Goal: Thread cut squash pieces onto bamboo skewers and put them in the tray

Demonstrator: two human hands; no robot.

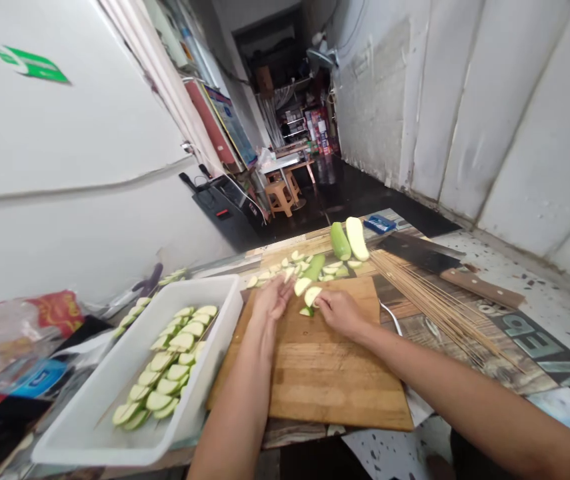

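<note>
My right hand (343, 311) pinches a pale half-round zucchini slice (311, 295) between thumb and fingertips, above the wooden cutting board (335, 373). My left hand (272, 298) is at the board's far left edge, its fingers bent and blurred; whether they grip anything does not show clearly. Close to its fingertips is another slice (301, 287). A small green-edged piece (307, 311) lies just below the slice in my right hand. Behind both hands are loose slices (332, 270) and a cut green zucchini chunk (315, 267).
At left stands a white plastic tray (239, 300) with skewered zucchini slices (182, 342). Two zucchini halves (341, 241), a blue packet (379, 224), bamboo skewers (425, 300) and a cleaver (482, 287) lie at the far right. Plastic bags (9, 347) crowd the left edge.
</note>
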